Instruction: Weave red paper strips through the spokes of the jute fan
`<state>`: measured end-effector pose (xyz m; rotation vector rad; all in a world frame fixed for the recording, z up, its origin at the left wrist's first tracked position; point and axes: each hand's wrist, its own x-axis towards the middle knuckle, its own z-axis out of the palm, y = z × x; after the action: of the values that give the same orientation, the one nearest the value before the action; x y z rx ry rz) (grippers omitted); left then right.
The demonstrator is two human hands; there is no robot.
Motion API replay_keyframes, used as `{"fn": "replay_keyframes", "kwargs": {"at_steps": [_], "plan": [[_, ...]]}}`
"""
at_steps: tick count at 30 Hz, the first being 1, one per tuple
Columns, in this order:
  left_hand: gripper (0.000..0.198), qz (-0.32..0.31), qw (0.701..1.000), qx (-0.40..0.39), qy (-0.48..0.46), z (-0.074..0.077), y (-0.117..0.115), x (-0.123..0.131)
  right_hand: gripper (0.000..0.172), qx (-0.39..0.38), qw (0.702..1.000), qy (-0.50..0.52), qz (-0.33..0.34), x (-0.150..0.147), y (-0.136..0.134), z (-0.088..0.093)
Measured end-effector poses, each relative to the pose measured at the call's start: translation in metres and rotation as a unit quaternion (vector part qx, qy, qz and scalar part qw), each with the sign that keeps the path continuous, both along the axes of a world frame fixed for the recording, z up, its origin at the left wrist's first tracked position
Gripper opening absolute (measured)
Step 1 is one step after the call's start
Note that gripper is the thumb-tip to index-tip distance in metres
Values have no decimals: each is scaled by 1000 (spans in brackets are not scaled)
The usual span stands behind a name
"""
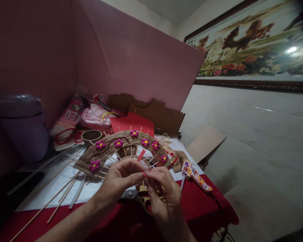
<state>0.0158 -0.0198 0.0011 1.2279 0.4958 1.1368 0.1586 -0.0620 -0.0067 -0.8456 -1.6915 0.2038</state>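
Observation:
My left hand [121, 178] and my right hand [161, 195] meet over the red table [207, 208], fingertips together. Between them they pinch a small red strip [141, 155] that sticks up from the fingers. Just behind lies a half-round jute-wound arch [108, 151] on thin sticks, dotted with several pink flowers [118, 143]. Under my hands rests a pair of scissors [135, 195], partly hidden.
White paper [91, 188] covers the table's middle, with several wooden sticks [60, 198] on it. A patterned glue gun [197, 176] lies at the right. Red card [131, 122], cardboard pieces [161, 114], a small bowl [91, 135], pink bags [96, 116] and a purple bin [22, 124] stand behind.

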Motion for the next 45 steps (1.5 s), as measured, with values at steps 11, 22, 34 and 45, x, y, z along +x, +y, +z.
{"fn": "replay_keyframes", "kwargs": {"at_steps": [11,22,34,45], "plan": [[9,-43,990,-104,-82,-1,3,0,17,-35,998,41,-16,-2,-1,-5],[12,-87,977,-172,-94,2,3,-3,13,-39,998,47,-21,-2,0,-6],[13,-102,966,-215,-98,3,5,-3,11,-46,997,40,-42,1,0,-6],[13,-72,963,-247,-84,3,4,-4,8,-49,995,38,-75,8,2,-9]]}}
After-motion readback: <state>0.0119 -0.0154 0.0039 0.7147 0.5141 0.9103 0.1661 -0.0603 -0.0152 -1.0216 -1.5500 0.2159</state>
